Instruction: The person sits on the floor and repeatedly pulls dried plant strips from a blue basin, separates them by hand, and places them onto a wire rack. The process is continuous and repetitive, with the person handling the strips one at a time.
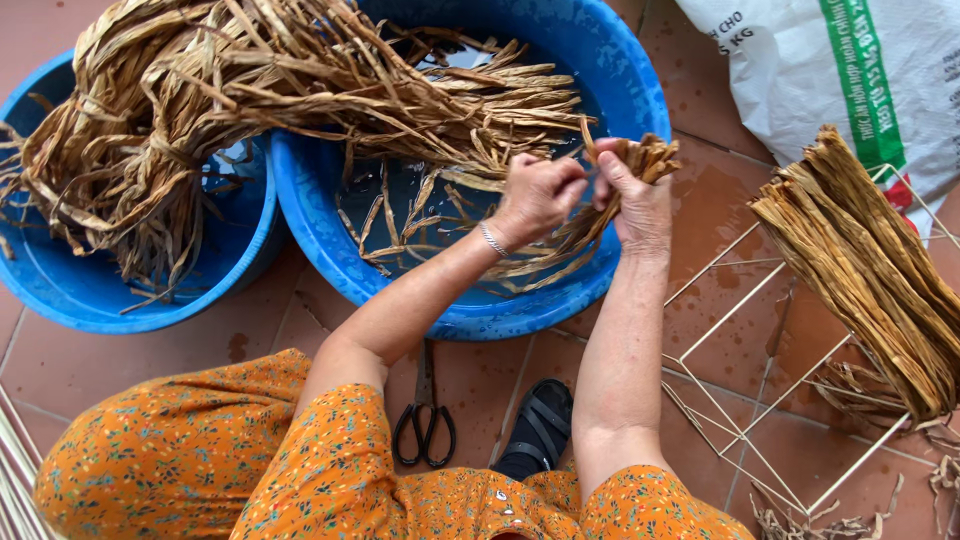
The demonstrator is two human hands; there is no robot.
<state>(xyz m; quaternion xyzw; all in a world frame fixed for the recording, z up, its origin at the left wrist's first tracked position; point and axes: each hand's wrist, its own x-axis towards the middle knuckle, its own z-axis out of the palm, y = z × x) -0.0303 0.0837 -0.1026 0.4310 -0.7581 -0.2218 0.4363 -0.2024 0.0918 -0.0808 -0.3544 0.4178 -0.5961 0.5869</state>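
Over the right-hand blue basin, we gather soaked strips.
Our left hand and right hand close fingers on 1 small bundle of dried fibre strips; next calls for evening its ends.

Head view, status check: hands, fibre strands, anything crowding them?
Left hand and right hand both closed on small bundle of dried strands. Held over blue basin, wet strands inside. Scissors on floor, clear of the hands.
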